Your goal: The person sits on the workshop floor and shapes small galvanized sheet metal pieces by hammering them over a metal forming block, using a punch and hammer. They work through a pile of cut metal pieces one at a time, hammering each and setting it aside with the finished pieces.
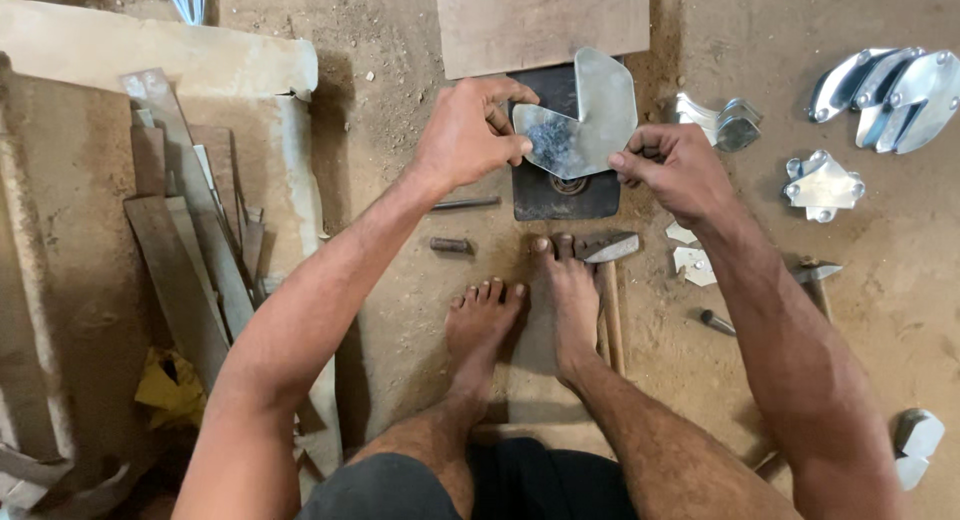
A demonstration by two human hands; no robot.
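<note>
Over the dark steel block (545,195) on the dirt floor (400,180), we hold a bent sheet-metal piece (590,110): our left hand (468,132) pinches its left edge, our right hand (676,165) its lower right corner. Just right of our feet lies a hammer (608,270), near the block's front edge, and finished metal pieces (890,90) sit well apart at the far right

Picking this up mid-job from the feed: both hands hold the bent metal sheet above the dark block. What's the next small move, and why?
Probably lower the metal sheet flat onto the dark block: both the left hand and right hand grip its edges, and the hammer lies unheld by the feet.
</note>
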